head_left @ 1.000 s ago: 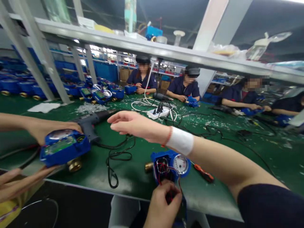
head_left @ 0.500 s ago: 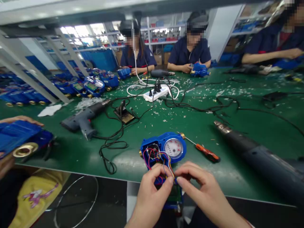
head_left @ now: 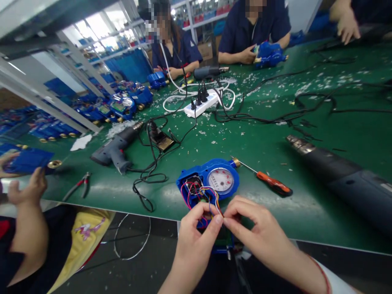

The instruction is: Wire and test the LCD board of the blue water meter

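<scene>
A blue water meter [head_left: 200,173] with a round white dial [head_left: 220,181] lies at the table's front edge, its housing open. Red, white, yellow and blue wires [head_left: 214,196] run from the housing towards me. My left hand [head_left: 199,232] pinches these wires between thumb and forefinger. Close against it, my right hand [head_left: 254,226] has its thumb and fingertips together at the wire ends. What exactly lies between the right fingertips is too small to make out. Below my hands the cover with a green circuit board [head_left: 223,236] hangs at the edge, partly hidden.
An orange-handled screwdriver [head_left: 274,183] and a heat gun [head_left: 337,179] lie on the right. Another heat gun [head_left: 118,147], a soldering-iron stand [head_left: 162,141], pliers [head_left: 78,187] and a white power strip [head_left: 202,104] are further left. A co-worker's hands [head_left: 29,183] hold a blue meter.
The view has tilted and shifted, and pliers now show on the left. The neighbour's blue meter has moved further left. My hands stay pinched together at the wires.
</scene>
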A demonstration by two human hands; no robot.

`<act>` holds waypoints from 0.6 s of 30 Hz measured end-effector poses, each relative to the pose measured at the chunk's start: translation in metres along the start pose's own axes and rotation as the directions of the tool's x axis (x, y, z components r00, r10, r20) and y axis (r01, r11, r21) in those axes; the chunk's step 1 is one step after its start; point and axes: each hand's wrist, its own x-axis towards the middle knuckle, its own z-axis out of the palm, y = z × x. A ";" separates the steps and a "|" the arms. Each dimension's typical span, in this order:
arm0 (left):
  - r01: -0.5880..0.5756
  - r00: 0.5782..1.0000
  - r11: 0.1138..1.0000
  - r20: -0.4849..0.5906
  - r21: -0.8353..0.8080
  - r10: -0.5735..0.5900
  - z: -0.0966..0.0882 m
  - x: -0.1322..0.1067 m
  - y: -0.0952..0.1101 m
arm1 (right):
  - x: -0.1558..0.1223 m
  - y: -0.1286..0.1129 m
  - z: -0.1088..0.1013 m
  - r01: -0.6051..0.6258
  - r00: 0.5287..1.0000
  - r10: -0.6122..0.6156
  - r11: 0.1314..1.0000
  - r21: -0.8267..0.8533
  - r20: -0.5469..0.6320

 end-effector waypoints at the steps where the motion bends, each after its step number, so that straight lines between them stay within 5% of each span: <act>1: 0.005 1.000 1.000 -0.009 0.011 -0.005 0.001 0.000 0.000 | 0.000 0.001 -0.001 0.004 1.000 -0.004 1.000 0.003 0.017; 11: -0.021 1.000 0.998 0.013 0.061 0.020 0.001 0.000 -0.001 | 0.005 0.009 0.003 -0.195 0.980 0.162 0.910 0.365 0.118; 18: -0.067 0.997 0.993 0.045 0.092 0.063 -0.004 0.000 0.002 | 0.001 0.008 0.001 -0.267 0.962 0.232 0.904 0.333 0.142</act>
